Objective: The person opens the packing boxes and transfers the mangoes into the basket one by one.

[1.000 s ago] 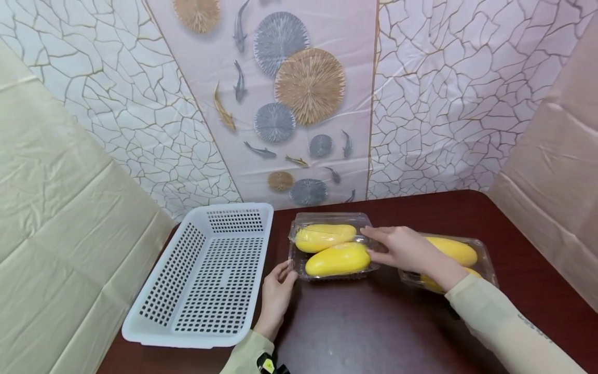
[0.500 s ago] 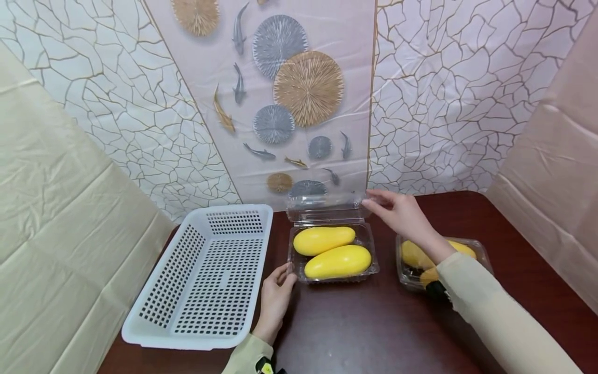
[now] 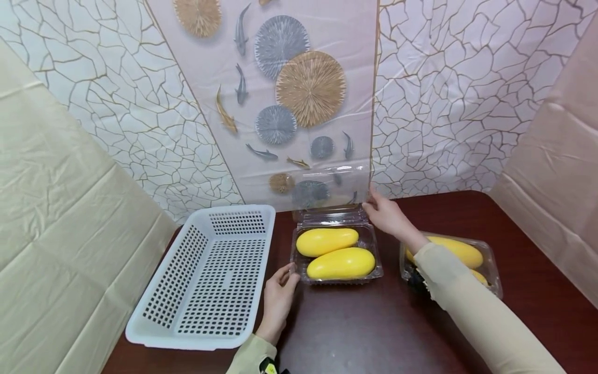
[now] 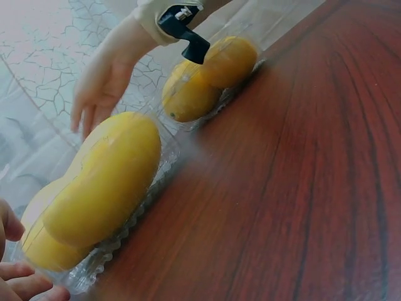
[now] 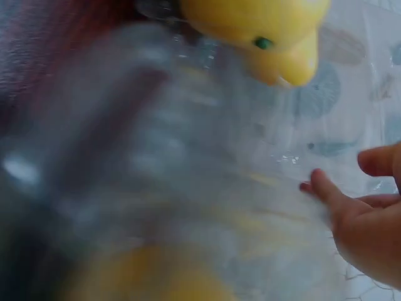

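A clear plastic clamshell box (image 3: pixel 299 278) holds two long yellow fruits, a rear one (image 3: pixel 327 241) and a front one (image 3: pixel 343 263); their exact kind is unclear. Its see-through lid (image 3: pixel 334 179) stands raised at the back. My left hand (image 3: pixel 276 298) holds the box's front left corner, thumb and fingers on either side of it in the left wrist view. At the lid's right edge is my right hand (image 3: pixel 390 215), its fingers extended and touching or very near the plastic. The right wrist view shows that thumb and fingers apart.
On the left stands a white perforated basket (image 3: pixel 133 332). A second clear clamshell box (image 3: pixel 495 265) with yellow fruits lies on the right, partly behind my right sleeve. A patterned cloth (image 3: pixel 420 104) hangs behind the dark red table (image 3: pixel 355 332).
The lid has swung up and back from over the fruits to upright. My right hand has moved up with it, then slightly down and left. My left hand stays at the box corner.
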Demonstrator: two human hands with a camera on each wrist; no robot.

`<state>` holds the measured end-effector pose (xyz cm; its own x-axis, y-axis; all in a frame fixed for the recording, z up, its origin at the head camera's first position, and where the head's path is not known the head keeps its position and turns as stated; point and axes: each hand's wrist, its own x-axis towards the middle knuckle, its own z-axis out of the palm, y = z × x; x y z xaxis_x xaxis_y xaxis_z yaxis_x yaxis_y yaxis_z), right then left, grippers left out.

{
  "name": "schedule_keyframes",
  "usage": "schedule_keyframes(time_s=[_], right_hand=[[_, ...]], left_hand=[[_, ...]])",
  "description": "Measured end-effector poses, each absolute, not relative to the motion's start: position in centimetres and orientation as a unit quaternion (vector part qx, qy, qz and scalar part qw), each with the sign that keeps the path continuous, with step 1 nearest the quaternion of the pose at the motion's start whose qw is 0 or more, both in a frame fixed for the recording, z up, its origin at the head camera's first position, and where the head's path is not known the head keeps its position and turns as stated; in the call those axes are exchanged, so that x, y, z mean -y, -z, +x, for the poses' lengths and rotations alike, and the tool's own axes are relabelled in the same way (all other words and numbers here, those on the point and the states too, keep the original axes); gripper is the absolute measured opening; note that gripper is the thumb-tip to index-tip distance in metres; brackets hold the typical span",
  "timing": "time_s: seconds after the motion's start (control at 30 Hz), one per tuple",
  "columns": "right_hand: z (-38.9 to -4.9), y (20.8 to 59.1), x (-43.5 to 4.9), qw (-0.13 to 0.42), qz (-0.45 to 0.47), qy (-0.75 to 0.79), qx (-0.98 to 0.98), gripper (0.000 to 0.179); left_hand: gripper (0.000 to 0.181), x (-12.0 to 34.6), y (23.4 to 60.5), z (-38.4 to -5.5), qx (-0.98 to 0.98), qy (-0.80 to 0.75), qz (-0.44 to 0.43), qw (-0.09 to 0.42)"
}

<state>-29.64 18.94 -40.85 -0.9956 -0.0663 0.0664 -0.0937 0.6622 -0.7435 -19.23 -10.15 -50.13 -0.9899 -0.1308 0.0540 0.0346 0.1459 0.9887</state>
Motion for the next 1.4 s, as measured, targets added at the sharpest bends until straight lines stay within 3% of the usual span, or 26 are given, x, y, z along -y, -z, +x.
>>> schedule_keyframes(time_s=[0.17, 0.43, 0.9, 1.2, 1.4], right_hand=[[-29.6, 42.5, -19.1, -0.051, 0.061, -0.394, 0.916, 0.068], [-30.3, 44.3, -20.2, -0.046, 0.076, -0.363, 0.927, 0.065], [-30.3, 44.5, -20.5, -0.088, 0.11, -0.348, 0.927, 0.071], [-26.0, 42.2, -21.0, -0.094, 0.066, -0.292, 0.949, 0.071], [-23.6, 42.6, -20.9, -0.092, 0.076, -0.328, 0.937, 0.068]], left_hand=[[0.042, 10.2, 50.3, -19.3, 0.759, 0.647, 0.036, 0.062], [0.039, 10.2, 50.3, -19.3, 0.763, 0.642, 0.044, 0.067], [0.04, 10.1, 50.4, -19.0, 0.752, 0.655, 0.04, 0.063], [0.039, 9.7, 50.4, -19.1, 0.755, 0.652, 0.04, 0.059], [0.038, 10.2, 50.4, -19.2, 0.761, 0.645, 0.046, 0.058]])
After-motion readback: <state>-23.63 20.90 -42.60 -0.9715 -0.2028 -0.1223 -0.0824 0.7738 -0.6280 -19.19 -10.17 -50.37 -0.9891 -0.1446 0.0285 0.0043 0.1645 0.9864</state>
